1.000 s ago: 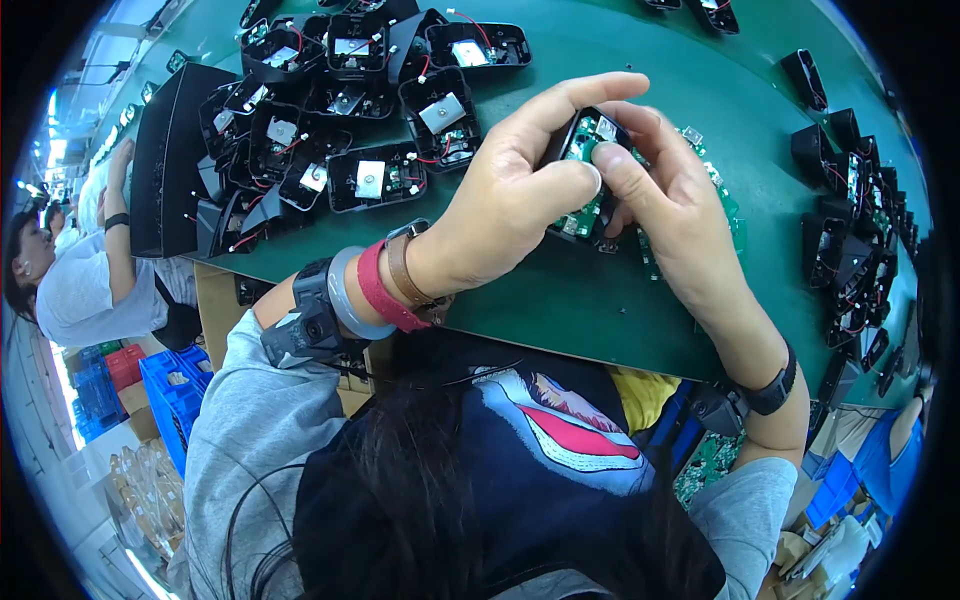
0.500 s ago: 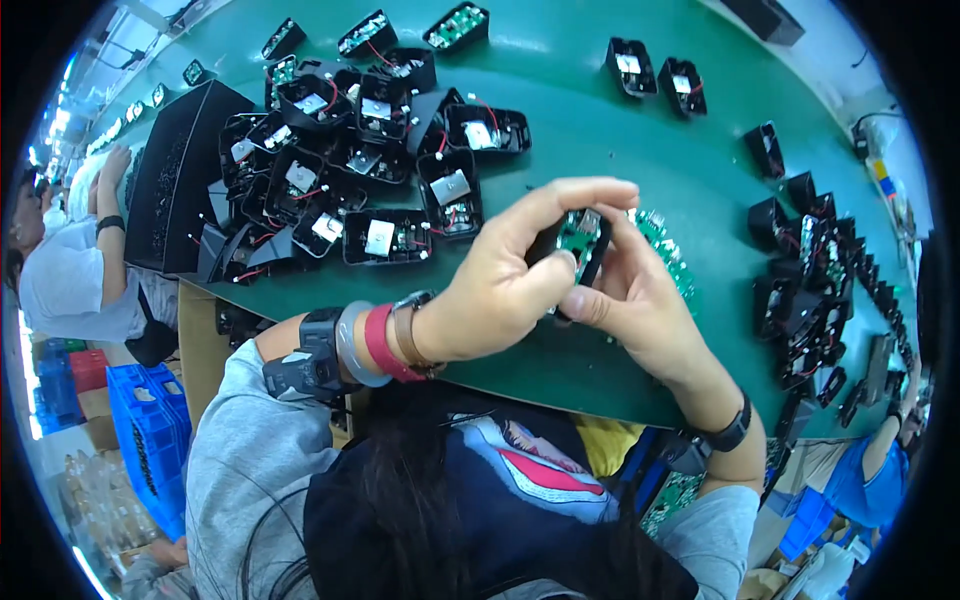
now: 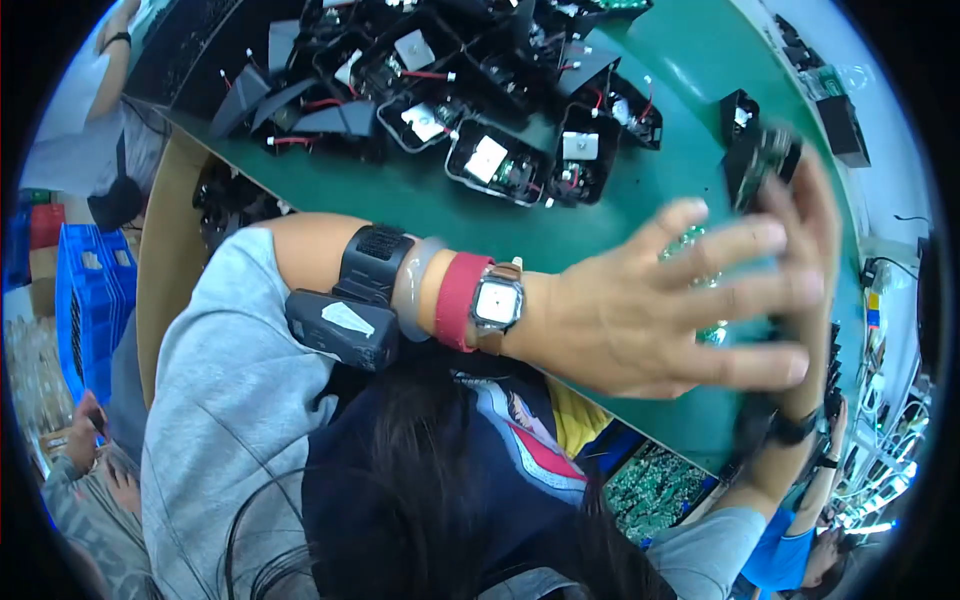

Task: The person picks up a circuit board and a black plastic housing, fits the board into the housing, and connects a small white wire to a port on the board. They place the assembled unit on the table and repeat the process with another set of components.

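My left hand [image 3: 650, 315] reaches across the green table, palm down, its fingers spread and holding nothing. Beyond it my right hand [image 3: 815, 225], smeared by motion and partly hidden by the left, grips a small black housing [image 3: 745, 178] with a green circuit board in its open side. Small green circuit boards [image 3: 712, 333] show between and beside my left fingers, lying on the table. A similar black housing [image 3: 740, 117] stands just past the held one.
A heap of open black housings [image 3: 490, 160] with red wires covers the far left of the table [image 3: 430, 210]. Below the table edge lies a tray of green boards [image 3: 655, 490]. Blue crates [image 3: 85, 300] stand at left. Other people work on both sides.
My left hand has let go of the black housing and opened out. My right hand has carried the housing away to the far right. The whole view has shifted rightward.
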Available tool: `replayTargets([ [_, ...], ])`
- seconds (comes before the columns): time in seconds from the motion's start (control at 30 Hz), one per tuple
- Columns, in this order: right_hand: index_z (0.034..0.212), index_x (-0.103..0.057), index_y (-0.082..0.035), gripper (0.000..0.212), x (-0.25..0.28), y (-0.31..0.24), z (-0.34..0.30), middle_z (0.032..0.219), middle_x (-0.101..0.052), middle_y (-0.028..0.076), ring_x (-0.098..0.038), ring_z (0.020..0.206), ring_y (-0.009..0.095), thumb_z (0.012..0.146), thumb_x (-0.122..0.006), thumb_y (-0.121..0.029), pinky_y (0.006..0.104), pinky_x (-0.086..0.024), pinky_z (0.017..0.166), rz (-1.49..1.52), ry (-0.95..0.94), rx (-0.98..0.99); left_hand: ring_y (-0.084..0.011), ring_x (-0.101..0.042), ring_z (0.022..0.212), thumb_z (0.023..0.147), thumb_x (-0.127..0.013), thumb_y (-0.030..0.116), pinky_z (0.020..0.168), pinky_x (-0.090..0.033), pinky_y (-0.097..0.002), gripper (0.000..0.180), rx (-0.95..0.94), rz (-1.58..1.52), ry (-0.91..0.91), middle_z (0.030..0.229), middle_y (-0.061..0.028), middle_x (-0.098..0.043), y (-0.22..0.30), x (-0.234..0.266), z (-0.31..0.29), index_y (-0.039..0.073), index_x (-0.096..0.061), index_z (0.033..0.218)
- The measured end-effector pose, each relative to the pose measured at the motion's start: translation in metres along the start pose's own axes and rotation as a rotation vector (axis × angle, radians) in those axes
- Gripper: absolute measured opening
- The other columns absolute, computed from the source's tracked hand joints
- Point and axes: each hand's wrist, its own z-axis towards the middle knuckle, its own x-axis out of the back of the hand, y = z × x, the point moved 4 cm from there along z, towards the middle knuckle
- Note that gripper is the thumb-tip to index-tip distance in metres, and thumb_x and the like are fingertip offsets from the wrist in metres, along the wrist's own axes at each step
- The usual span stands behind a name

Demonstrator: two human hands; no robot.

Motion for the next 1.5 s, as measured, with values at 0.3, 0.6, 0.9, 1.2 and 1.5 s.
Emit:
replayTargets([
  [0.3, 0.126, -0.053, -0.009, 0.044, -0.019, 0.075, 0.186, 0.120, -0.057, 0.019, -0.055, 0.110, 0.028, 0.087, -0.037, 0.003, 0.0341, -0.038, 0.098, -1.022, -0.402, 0.273, -0.0310, -0.041, 0.116, 0.075, -0.060, 0.018, 0.081, -0.041, -0.0430, 0.033, -0.011, 0.011, 0.051, 0.123, -0.0107, -0.045, 0.002, -0.012, -0.013, 0.015, -0.053, 0.107],
  [0.6, 0.132, -0.046, -0.004, 0.073, 0.026, 0.116, 0.140, 0.106, -0.062, 0.010, -0.061, 0.088, 0.019, 0.080, -0.061, -0.053, 0.0322, -0.047, 0.080, -1.008, 0.048, 0.090, -0.0268, -0.044, 0.109, 0.074, -0.060, 0.021, 0.081, -0.044, -0.0410, 0.015, -0.004, 0.045, -0.005, 0.109, -0.0082, -0.050, 0.004, -0.013, -0.021, 0.010, -0.060, 0.083],
  [0.9, 0.111, -0.057, 0.004, 0.060, 0.049, 0.135, 0.129, 0.089, -0.062, 0.010, -0.058, 0.078, 0.016, 0.076, -0.069, -0.043, 0.0287, -0.044, 0.072, -0.759, 0.058, -0.125, -0.0274, -0.047, 0.106, 0.070, -0.060, 0.017, 0.072, -0.045, -0.0357, 0.013, -0.025, -0.047, -0.076, 0.108, -0.0101, -0.050, -0.003, -0.011, -0.018, 0.009, -0.060, 0.081],
  [1.2, 0.120, -0.047, -0.001, 0.055, -0.018, -0.072, -0.024, 0.106, -0.056, 0.010, -0.055, 0.094, 0.018, 0.072, -0.071, -0.014, 0.0293, -0.045, 0.083, -0.389, 0.029, 0.337, -0.0318, -0.056, 0.102, 0.090, -0.039, 0.060, 0.069, -0.056, -0.0394, 0.069, 1.186, -1.492, 0.034, 0.126, -0.0181, -0.042, -0.026, 0.004, -0.010, 0.006, -0.037, 0.132],
  [1.5, 0.140, -0.035, -0.009, 0.085, -0.106, -0.107, -0.078, 0.144, -0.032, 0.018, -0.030, 0.133, 0.039, 0.072, -0.071, -0.047, 0.0500, -0.027, 0.107, -0.416, -0.338, 0.687, -0.0342, -0.061, 0.093, 0.085, -0.043, 0.064, 0.056, -0.057, -0.0386, 0.065, 1.295, -1.741, 0.312, 0.123, -0.0157, -0.048, 0.016, 0.094, -0.065, 0.014, -0.045, 0.125],
])
